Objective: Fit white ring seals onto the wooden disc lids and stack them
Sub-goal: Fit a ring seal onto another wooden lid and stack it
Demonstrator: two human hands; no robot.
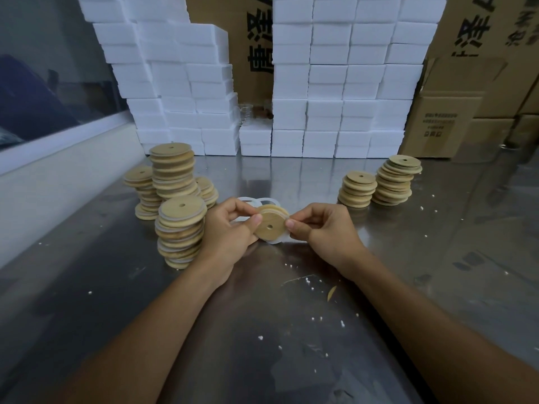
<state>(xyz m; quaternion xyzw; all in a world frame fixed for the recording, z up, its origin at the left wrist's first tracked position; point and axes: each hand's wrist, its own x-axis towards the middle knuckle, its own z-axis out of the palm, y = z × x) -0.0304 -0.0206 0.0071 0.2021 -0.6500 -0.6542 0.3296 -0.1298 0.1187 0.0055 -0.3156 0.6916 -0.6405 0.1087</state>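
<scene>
Head view: at centre, the left hand (230, 228) and right hand (323, 228) both pinch one wooden disc lid (269, 225) by its edges, tilted toward the camera, with a white ring seal (274, 239) showing at its lower rim, seemingly half seated. Loose ring seals (256, 203) lie at twelve o'clock, just behind. At nine to ten o'clock stand the fitted stacks (180, 228), white edges showing; at two o'clock two bare stacks (379, 185) wait. By that count, roughly a third remains.
</scene>
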